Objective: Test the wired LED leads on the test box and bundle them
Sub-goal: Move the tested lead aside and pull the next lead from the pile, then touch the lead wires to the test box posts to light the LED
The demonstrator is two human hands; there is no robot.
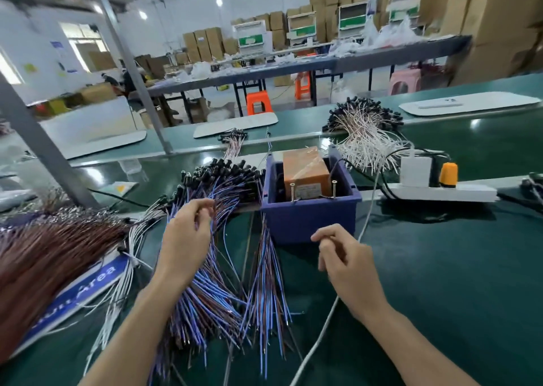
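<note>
A large loose pile of blue-and-brown wired LED leads (214, 285) lies on the green table, black LED heads at the far end. My left hand (185, 238) hovers over this pile, its fingertips pinching a few leads near the top. A smaller fan of the same leads (269, 271) lies against the blue test box (311, 209), which holds an orange transformer and two upright screw contacts. My right hand (346, 259) is in front of the box with fingers loosely curled; nothing shows in it.
A red-brown lead heap (44, 256) and white-wired leads (129, 256) lie at the left over a blue sign. A white-wired lead pile (367, 133) sits behind the box. A white power strip (440, 191) with plugs lies at right, its white cable (329, 318) crossing the table.
</note>
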